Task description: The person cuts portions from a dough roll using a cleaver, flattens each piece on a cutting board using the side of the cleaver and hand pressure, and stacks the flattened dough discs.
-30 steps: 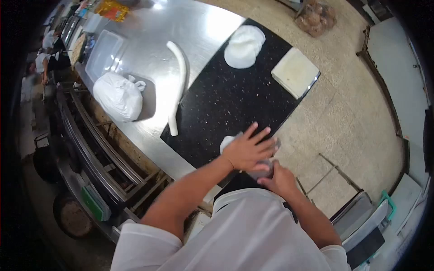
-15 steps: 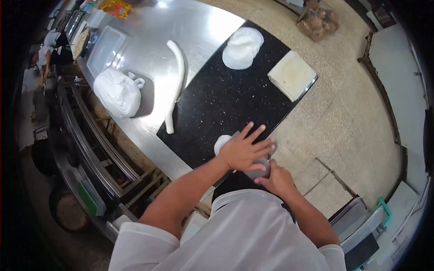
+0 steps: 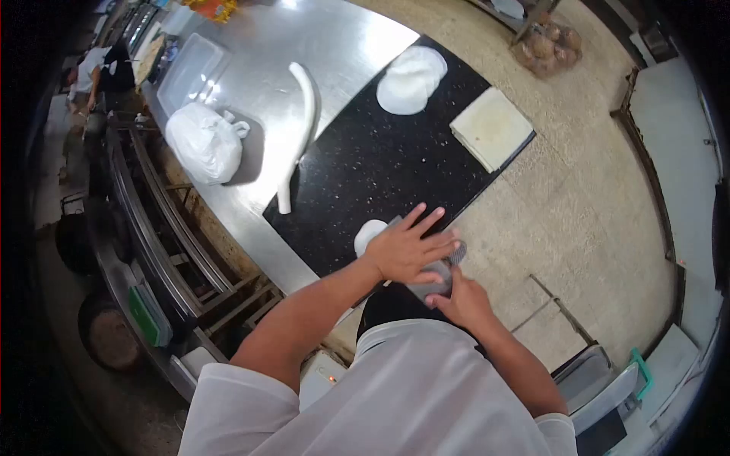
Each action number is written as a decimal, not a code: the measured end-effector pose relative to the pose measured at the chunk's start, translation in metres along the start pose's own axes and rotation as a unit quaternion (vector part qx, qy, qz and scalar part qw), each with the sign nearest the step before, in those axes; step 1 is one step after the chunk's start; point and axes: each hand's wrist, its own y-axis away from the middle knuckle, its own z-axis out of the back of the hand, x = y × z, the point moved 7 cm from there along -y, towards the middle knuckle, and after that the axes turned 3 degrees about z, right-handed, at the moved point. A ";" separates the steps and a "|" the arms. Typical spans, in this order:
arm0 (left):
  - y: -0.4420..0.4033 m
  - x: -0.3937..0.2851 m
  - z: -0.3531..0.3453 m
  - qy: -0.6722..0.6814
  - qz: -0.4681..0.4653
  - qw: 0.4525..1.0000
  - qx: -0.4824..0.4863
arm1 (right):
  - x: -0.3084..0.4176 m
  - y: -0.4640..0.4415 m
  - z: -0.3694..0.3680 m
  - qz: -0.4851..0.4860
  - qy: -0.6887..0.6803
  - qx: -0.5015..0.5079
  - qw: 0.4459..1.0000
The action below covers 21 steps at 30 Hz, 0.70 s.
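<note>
My left hand [image 3: 408,249] lies palm down with its fingers spread over a smooth grey piece of equipment [image 3: 431,287] close to my body. Most of that equipment is hidden by my hands, so its kind is unclear. My right hand [image 3: 465,302] grips its right side, thumb and index finger against the edge. Beside my left wrist, a flat white dough round [image 3: 369,235] lies partly under the equipment on the black stone slab [image 3: 380,171]. Several overlapping dough rounds [image 3: 411,80] rest at the slab's far end, near a stack of square pale sheets [image 3: 493,131].
A long dough rope [image 3: 306,114] lies across the steel table [image 3: 266,45] and the slab's edge. Left of it sit a knotted white plastic bag [image 3: 205,144] and a clear tray [image 3: 190,72]. Another person [image 3: 91,72] stands far left. A bag of round brown items [image 3: 546,47] is beyond the slab.
The camera view has shifted slightly. Both hands stay at the grey equipment, and the dough round beside my left wrist shows a little more.
</note>
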 end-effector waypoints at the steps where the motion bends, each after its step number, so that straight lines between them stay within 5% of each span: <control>1: -0.009 0.007 0.002 0.011 0.002 1.000 0.005 | 0.004 -0.002 0.016 -0.025 0.029 -0.019 0.999; 3: -0.028 0.026 0.015 -0.039 0.020 0.999 -0.004 | 0.011 -0.006 0.036 -0.059 0.049 -0.037 0.996; 9: -0.043 0.068 0.043 -0.059 0.060 0.995 -0.054 | 0.047 -0.042 0.079 0.037 0.131 -0.078 0.988; 12: -0.006 0.041 0.030 -0.009 0.066 0.998 -0.019 | 0.011 -0.028 0.008 0.079 -0.044 -0.065 0.994; 15: 0.020 0.016 0.011 0.025 0.028 0.998 0.042 | 0.003 -0.014 -0.021 0.020 0.010 -0.042 0.999; 19: -0.020 0.046 0.031 -0.050 0.011 0.999 -0.019 | 0.024 -0.030 0.034 -0.054 0.044 -0.048 0.996; 21: -0.038 0.067 0.039 -0.067 0.006 0.997 -0.040 | 0.042 -0.044 0.066 -0.011 0.092 -0.086 0.992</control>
